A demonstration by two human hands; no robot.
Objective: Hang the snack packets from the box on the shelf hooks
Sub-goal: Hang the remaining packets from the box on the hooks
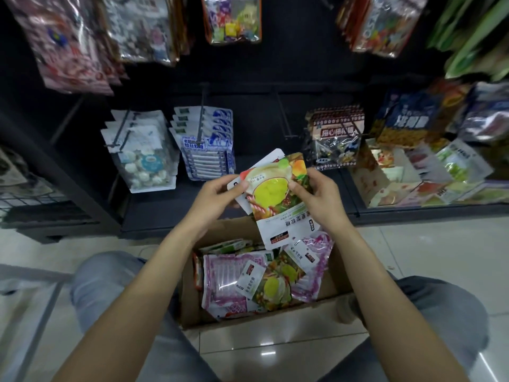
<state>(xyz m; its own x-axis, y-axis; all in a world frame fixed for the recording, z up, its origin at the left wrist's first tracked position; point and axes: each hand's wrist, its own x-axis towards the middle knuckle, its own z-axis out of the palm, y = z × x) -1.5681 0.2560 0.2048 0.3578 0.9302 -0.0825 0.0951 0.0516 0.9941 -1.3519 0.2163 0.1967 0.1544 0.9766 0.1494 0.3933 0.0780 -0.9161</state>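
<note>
Both hands hold up yellow-and-green snack packets [271, 190] above the cardboard box [190, 307], in front of the dark shelf. My left hand [217, 198] pinches their left edge with thumb on top. My right hand [316, 195] grips the right edge, fingers curled round it. At least two packets are stacked; a white one peeks out behind. The box on the floor between my knees holds several more packets [264, 277], pink and yellow-green. A bare black hook [283, 117] juts from the shelf just above the held packets.
Filled hooks carry white packets [140, 150], blue-white packets [206, 142] and brown candy bags [334, 136]. More bags hang higher up. An open carton of packets [418, 177] sits on the low shelf at right. A wire basket [30, 194] stands left. The floor is tiled.
</note>
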